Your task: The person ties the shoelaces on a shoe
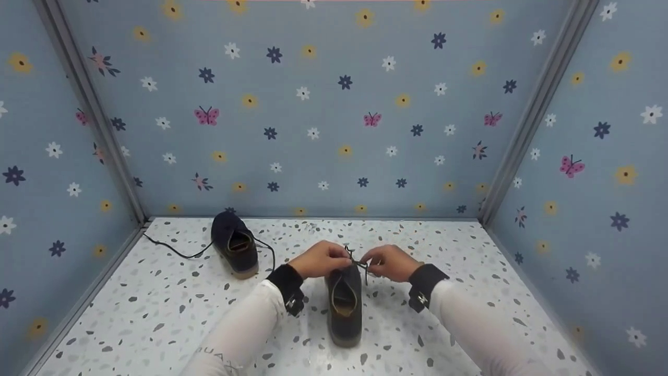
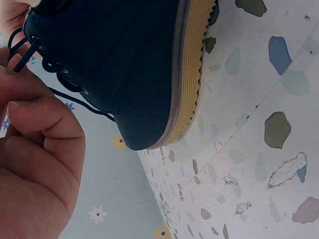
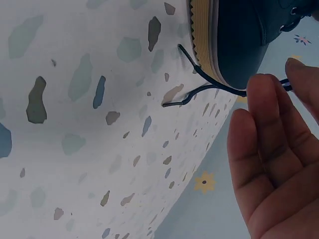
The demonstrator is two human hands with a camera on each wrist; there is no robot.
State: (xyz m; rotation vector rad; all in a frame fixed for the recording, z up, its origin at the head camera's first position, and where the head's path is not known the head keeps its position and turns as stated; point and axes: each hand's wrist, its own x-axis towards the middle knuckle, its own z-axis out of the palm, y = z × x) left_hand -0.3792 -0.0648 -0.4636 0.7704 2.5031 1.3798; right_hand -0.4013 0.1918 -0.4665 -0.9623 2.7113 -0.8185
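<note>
A dark lace-up shoe stands upright on the speckled surface, its heel towards me. My left hand is above its toe end and pinches a dark shoelace between thumb and fingers. In the left wrist view, lace runs from the eyelets of the shoe and down past its toe. On the other side, my right hand pinches lace between thumb and fingertips. Two loose lace ends hang below that grip beside the pale ridged sole. How the laces cross between the hands is too small to tell.
A second dark shoe stands at the back left, its laces trailing out to both sides. Light blue panels with flowers and butterflies enclose the back and both sides. Grey posts join them at the corners.
</note>
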